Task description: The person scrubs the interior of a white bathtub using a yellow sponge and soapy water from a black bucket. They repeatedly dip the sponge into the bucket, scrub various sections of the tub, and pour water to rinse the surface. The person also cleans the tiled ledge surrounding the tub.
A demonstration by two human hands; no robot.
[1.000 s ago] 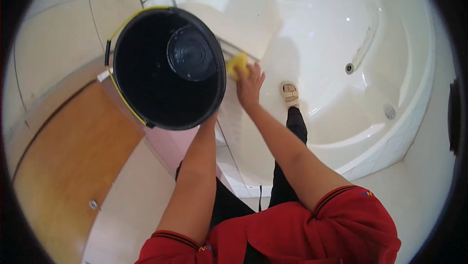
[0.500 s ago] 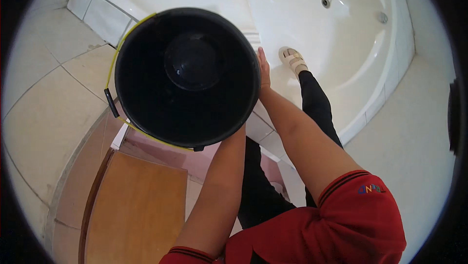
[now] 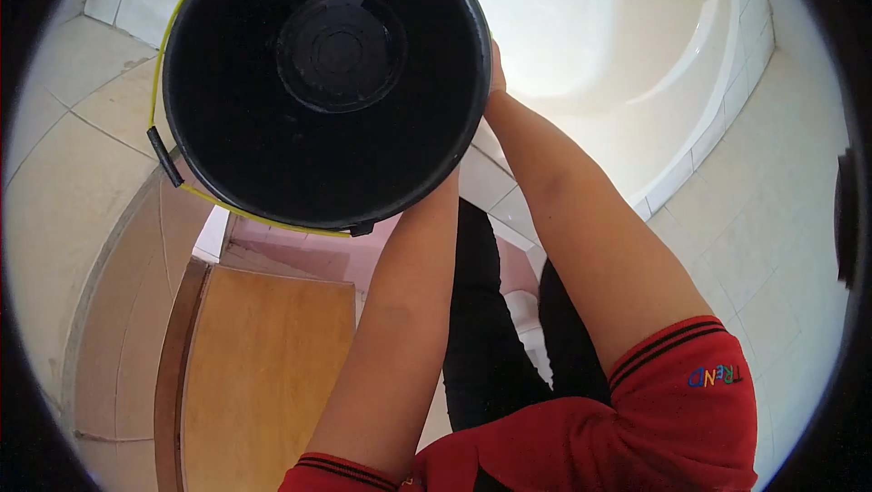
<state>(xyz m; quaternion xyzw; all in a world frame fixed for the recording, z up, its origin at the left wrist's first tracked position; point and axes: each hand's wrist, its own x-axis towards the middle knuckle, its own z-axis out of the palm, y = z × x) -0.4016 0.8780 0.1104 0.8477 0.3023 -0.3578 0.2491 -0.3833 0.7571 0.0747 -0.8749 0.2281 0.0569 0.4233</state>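
Observation:
A large black bucket (image 3: pixel 245 147) fills the upper left, its wide mouth facing me so that the inner base shows. I see no contents inside it apart from a wet sheen. Its thin yellow handle with a black grip (image 3: pixel 164 157) hangs along the left of the rim. My right hand (image 3: pixel 497 69) presses against the bucket's right side, holding it, with most of its fingers hidden behind the wall. The left forearm runs up under the lower rim, and the bucket hides that hand completely.
Beyond the bucket, to the right, lies a white bathtub (image 3: pixel 627 74) with a tiled outer edge. A wooden board (image 3: pixel 268 374) with a dark edge is at lower left. Beige tiles (image 3: pixel 82 183) cover the left side, and pinkish tiling (image 3: pixel 300 251) shows below the bucket.
The bucket has shifted up and left in the picture and looks larger, still held. My sandalled foot, seen in the tub before, is out of sight, and that leg is drawn back.

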